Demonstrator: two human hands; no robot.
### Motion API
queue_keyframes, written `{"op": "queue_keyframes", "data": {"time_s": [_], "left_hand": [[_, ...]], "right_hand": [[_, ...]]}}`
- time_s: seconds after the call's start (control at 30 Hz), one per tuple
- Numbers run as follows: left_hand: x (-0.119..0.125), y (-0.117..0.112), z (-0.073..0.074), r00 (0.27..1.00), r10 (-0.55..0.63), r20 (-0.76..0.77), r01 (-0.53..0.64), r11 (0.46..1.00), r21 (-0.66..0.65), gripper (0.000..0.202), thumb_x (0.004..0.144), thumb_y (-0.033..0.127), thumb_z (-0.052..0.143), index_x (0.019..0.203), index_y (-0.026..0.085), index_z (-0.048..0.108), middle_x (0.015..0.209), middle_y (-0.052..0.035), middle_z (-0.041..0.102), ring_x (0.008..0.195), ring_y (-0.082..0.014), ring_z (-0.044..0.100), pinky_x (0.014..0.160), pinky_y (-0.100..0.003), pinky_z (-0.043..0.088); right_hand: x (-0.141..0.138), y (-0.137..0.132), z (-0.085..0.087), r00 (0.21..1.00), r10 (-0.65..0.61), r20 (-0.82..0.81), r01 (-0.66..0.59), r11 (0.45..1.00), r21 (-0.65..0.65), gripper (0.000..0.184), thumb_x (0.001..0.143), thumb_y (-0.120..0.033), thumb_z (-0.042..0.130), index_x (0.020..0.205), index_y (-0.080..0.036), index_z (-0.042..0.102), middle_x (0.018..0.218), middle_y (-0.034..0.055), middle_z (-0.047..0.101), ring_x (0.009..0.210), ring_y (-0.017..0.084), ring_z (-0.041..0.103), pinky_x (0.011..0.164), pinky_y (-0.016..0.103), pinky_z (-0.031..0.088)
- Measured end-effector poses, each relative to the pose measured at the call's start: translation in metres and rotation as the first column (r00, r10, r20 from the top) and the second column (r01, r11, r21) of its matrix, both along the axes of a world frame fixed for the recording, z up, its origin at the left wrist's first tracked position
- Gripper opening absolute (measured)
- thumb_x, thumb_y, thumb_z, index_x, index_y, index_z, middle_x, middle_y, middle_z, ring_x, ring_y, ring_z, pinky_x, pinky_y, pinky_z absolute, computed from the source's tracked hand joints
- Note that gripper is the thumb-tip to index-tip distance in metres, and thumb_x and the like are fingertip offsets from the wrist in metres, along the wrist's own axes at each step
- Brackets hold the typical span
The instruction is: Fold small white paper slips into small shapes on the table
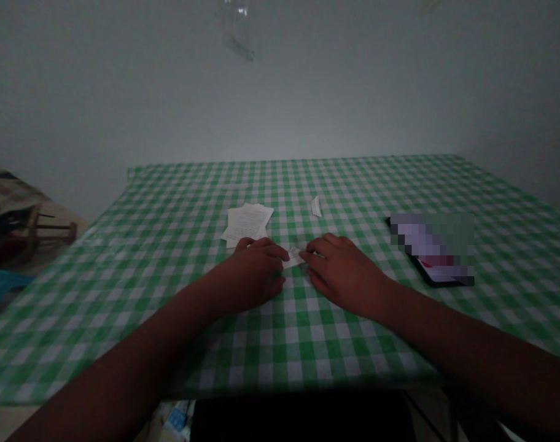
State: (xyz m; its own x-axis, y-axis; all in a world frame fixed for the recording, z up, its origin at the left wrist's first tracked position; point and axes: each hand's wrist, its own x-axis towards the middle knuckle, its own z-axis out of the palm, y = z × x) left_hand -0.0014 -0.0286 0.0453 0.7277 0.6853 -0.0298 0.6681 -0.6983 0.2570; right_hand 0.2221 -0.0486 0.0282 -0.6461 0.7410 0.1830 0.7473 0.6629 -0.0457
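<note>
A small folded piece of white printed paper (293,258) lies on the checked tablecloth between my two hands. At its left end, the curled fingers of my left hand (256,273) hold it down, and they cover part of it. From the other side my right hand (342,270) has its fingertips on the paper's right end, with the fingers bent. Just beyond my left hand rests a fanned stack of white printed sheets (247,222). Farther back, a small folded paper piece (315,206) with slanted ends sits apart on the cloth.
A green and white checked tablecloth (298,350) covers the table, which meets a pale wall (353,86). To the right lies a phone (427,261), its screen partly blurred out. A wooden stool (54,227) and a blue plastic object (6,285) stand off the table's left side.
</note>
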Motion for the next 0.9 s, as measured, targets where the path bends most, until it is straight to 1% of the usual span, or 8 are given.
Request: {"op": "queue_keyframes", "data": {"time_s": [0.13,0.23,0.3,0.4,0.6,0.67,0.77,0.9], "left_hand": [[-0.001,0.0,-0.002,1.0,-0.007,0.024,0.007,1.0,-0.016,0.014,0.087,0.023,0.06,0.094,0.023,0.072,0.123,-0.0025,0.067,0.119,-0.0265,0.055,0.102,-0.05,0.033],[-0.003,0.002,-0.004,0.997,-0.035,0.071,0.037,0.999,-0.027,0.014,0.086,0.022,0.06,0.095,0.024,0.071,0.118,-0.0013,0.069,0.116,-0.0244,0.057,0.103,-0.049,0.032],[-0.004,0.005,-0.007,0.992,-0.066,0.103,0.071,0.996,-0.045,0.021,0.084,0.018,0.061,0.101,0.026,0.07,0.116,0.0005,0.069,0.115,-0.0229,0.057,0.104,-0.047,0.032],[-0.006,0.012,-0.015,0.987,-0.091,0.129,0.1,0.993,-0.065,0.034,0.081,0.011,0.061,0.11,0.028,0.067,0.118,0.0009,0.068,0.116,-0.0221,0.057,0.104,-0.045,0.033],[-0.01,0.026,-0.029,0.97,-0.131,0.203,0.142,0.989,-0.038,0.028,0.09,0.023,0.061,0.117,0.028,0.064,0.124,-0.0024,0.065,0.12,-0.0229,0.055,0.105,-0.044,0.035],[-0.011,0.029,-0.033,0.963,-0.154,0.223,0.167,0.985,-0.043,0.027,0.09,0.025,0.062,0.117,0.028,0.065,0.124,-0.0023,0.064,0.119,-0.0219,0.055,0.104,-0.041,0.037],[-0.01,0.031,-0.037,0.959,-0.169,0.228,0.179,0.984,-0.024,0.026,0.092,0.026,0.061,0.117,0.027,0.066,0.125,-0.0033,0.064,0.117,-0.0222,0.055,0.103,-0.041,0.038],[-0.007,0.031,-0.037,0.96,-0.169,0.225,0.176,0.984,-0.009,0.024,0.093,0.027,0.059,0.115,0.026,0.067,0.122,-0.0045,0.064,0.115,-0.0226,0.055,0.101,-0.041,0.04]], "right_hand": [[-0.003,-0.002,-0.002,0.996,0.086,-0.013,-0.087,0.994,-0.072,0.031,0.097,-0.019,0.045,0.12,-0.012,0.064,0.117,0.0136,0.065,0.107,0.027,0.056,0.092,0.044,0.046],[-0.001,0.001,-0.005,0.994,0.108,-0.033,-0.11,0.989,-0.101,0.031,0.096,-0.019,0.046,0.121,-0.011,0.063,0.121,0.0141,0.064,0.111,0.028,0.057,0.096,0.047,0.046],[0.001,0.004,-0.008,0.991,0.117,-0.07,-0.125,0.986,-0.114,0.031,0.096,-0.019,0.047,0.121,-0.012,0.063,0.122,0.0136,0.065,0.113,0.028,0.058,0.098,0.047,0.045],[0.004,0.009,-0.012,0.982,0.133,-0.135,-0.15,0.981,-0.125,0.03,0.095,-0.02,0.049,0.12,-0.012,0.064,0.121,0.0122,0.066,0.113,0.026,0.059,0.101,0.045,0.045],[0.004,0.014,-0.016,0.968,0.133,-0.211,-0.162,0.979,-0.123,0.028,0.092,-0.03,0.06,0.113,-0.012,0.066,0.113,0.0122,0.068,0.108,0.026,0.061,0.099,0.043,0.046],[0.004,0.013,-0.016,0.967,0.135,-0.216,-0.164,0.979,-0.123,0.032,0.09,-0.035,0.064,0.113,-0.012,0.065,0.114,0.0127,0.067,0.108,0.027,0.061,0.099,0.043,0.046],[0.003,0.012,-0.017,0.967,0.124,-0.223,-0.153,0.981,-0.12,0.041,0.086,-0.043,0.068,0.113,-0.012,0.064,0.115,0.0136,0.066,0.108,0.028,0.06,0.098,0.044,0.047],[0.001,0.011,-0.019,0.966,0.111,-0.234,-0.141,0.984,-0.114,0.032,0.089,-0.038,0.065,0.11,-0.013,0.064,0.11,0.0128,0.067,0.106,0.027,0.06,0.097,0.044,0.047]]}}
